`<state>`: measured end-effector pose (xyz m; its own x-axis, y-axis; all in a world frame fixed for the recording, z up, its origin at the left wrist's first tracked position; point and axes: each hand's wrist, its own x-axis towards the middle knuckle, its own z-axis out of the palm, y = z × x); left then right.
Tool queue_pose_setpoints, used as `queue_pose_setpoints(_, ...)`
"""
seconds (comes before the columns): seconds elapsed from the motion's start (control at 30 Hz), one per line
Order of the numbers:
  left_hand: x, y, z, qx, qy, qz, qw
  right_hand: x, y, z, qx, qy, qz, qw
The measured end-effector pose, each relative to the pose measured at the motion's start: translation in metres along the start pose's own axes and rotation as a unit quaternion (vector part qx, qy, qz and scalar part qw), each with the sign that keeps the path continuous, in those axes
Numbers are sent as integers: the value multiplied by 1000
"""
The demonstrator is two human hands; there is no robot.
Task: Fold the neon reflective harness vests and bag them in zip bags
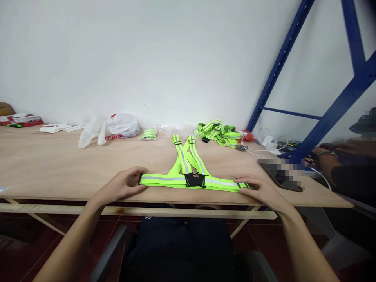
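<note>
A neon green reflective strap harness (164, 180) lies on the wooden table (58, 164), its waist belt stretched along the front edge. A black buckle (195, 179) sits at the belt's middle, and two shoulder straps run up from it, crossing. My left hand (125, 184) pinches the belt's left end at a black slider, thumb and fingers round it. At the right end, my right hand (258, 188) has its fingers and thumb on the belt beside another black slider (242, 185).
Behind lie a white plastic bag (125, 126), a packaged green strap bundle (149, 134) and a pile of green straps (217, 133). A dark tablet-like device (279, 174) and cables are right, near a blue metal frame (331, 113) and another person's arm (331, 156).
</note>
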<state>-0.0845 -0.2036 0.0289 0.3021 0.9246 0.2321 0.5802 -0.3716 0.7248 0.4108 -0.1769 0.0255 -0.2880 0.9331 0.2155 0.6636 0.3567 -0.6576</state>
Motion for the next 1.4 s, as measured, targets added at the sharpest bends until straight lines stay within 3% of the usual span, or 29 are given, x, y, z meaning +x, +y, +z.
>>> queue_pose_setpoints(0.17, 2, -4, 7, -137, 84, 30, 986, 0, -2, 0, -2, -12, -1, 1000)
queue_pose_setpoints(0.3, 2, -5, 10, -171, 145, 19, 974, 0, -2, 0, -4, -17, -9, 1000)
queue_pose_setpoints(0.47, -2, -4, 4, -115, 123, -56, 984, 1, -3, 0, -1, -19, -5, 1000)
queue_pose_setpoints(0.7, -1, 7, 5, -83, 125, -27, 988, 1, -3, 1, -3, -9, -1, 1000)
queue_pose_setpoints(0.83, 4, 4, 21, -220, 203, -52, 953, 2, -1, 1, -10, -9, 3, 1000)
queue_pose_setpoints(0.97, 9, -1, 33, -313, 248, -30, 916, 3, 1, 1, -11, -10, 1, 1000)
queue_pose_setpoints(1.07, 5, -3, 28, -270, 237, -26, 933, 3, 1, 1, -11, -10, 2, 1000)
queue_pose_setpoints(1.17, -2, -1, 15, -156, 203, -16, 967, 2, -1, 1, -14, -15, 8, 1000)
queue_pose_setpoints(1.27, -10, 3, 0, -47, 131, 18, 990, 2, -2, 0, -17, -25, 13, 999)
queue_pose_setpoints(1.4, -13, 4, -8, 48, 29, 54, 997, 1, -1, -1, -25, -26, 14, 999)
